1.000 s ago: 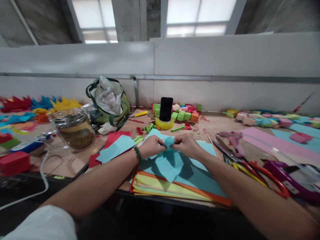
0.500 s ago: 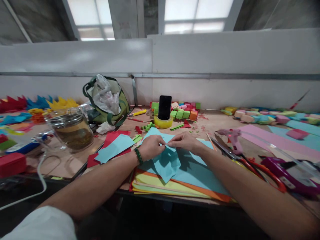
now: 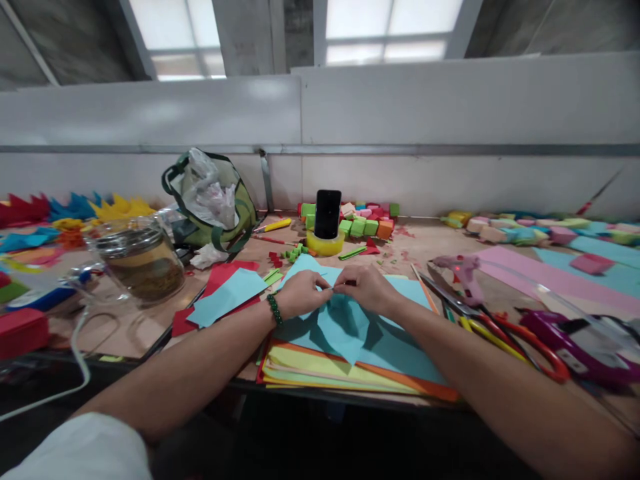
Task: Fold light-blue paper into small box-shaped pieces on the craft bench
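Note:
My left hand (image 3: 301,293), with a green bead bracelet (image 3: 275,311) at its wrist, pinches a folded piece of light blue paper (image 3: 345,331). From the other side my right hand (image 3: 367,288) pinches the same piece, fingertips almost touching those of the left. The paper's pointed lower corner hangs toward me; its upper part is partly hidden by my fingers. Beneath both hands lies a stack of coloured sheets (image 3: 325,368), with light blue on top and yellow and orange edges showing.
A pink glue gun (image 3: 467,277), scissors (image 3: 550,363) and a purple device (image 3: 565,343) lie at right. Behind the paper a phone (image 3: 328,213) stands in a tape roll (image 3: 325,245). To the left are a glass jar (image 3: 143,267), a bag (image 3: 235,200) and cut paper (image 3: 227,300).
The held paper has turned, its lower corner shifting slightly right. My right hand's fingers are more curled at the pinch. The whole view has shifted slightly.

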Demonstrator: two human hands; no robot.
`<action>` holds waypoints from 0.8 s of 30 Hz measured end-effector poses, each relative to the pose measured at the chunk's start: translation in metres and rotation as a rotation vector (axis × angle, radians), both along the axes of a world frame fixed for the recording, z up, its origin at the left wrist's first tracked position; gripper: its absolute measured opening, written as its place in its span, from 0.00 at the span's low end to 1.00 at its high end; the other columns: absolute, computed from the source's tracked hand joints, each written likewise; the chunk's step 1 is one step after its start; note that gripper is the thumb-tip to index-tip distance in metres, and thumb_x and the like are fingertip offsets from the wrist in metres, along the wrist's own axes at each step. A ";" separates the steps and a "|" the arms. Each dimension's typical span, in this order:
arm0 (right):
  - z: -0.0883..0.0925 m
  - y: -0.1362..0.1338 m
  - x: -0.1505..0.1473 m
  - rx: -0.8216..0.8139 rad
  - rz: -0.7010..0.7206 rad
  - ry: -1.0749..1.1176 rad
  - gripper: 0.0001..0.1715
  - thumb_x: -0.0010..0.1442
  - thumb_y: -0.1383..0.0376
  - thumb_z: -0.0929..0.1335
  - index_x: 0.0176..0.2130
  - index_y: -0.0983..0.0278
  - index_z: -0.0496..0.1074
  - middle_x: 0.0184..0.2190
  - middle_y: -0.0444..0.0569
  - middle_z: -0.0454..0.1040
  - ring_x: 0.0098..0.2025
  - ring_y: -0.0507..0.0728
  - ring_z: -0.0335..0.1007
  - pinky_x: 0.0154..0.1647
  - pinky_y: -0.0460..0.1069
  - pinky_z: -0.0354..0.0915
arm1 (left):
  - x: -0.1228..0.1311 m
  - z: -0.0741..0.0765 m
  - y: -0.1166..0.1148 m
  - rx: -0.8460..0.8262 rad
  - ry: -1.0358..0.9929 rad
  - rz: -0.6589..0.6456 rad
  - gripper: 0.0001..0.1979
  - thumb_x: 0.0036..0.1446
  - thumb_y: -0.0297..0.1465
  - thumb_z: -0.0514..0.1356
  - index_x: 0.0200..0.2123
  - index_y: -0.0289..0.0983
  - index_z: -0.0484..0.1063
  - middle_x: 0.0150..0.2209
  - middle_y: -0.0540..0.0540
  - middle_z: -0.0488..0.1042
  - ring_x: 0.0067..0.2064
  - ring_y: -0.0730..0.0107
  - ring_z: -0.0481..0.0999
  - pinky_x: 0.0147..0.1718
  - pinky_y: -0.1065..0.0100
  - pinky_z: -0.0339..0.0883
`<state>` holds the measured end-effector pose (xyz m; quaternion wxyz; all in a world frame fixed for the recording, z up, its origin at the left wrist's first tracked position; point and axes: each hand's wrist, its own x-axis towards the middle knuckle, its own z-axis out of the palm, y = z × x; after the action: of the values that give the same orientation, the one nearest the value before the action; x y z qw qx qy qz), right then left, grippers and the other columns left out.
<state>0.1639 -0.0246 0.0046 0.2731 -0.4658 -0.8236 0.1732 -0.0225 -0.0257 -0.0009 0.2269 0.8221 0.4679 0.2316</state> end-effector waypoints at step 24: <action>0.011 -0.013 -0.002 0.204 -0.151 -0.198 0.08 0.48 0.71 0.68 0.29 0.61 0.76 0.27 0.45 0.76 0.31 0.54 0.69 0.29 0.46 0.54 | 0.007 -0.006 -0.002 -0.572 -0.709 -0.227 0.46 0.46 0.26 0.62 0.67 0.41 0.45 0.33 0.52 0.69 0.34 0.73 0.66 0.33 0.72 0.59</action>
<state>0.1620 -0.0379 0.0159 0.2487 -0.5109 -0.8226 0.0209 -0.0156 -0.0282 -0.0071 0.6141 0.6427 0.3135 0.3339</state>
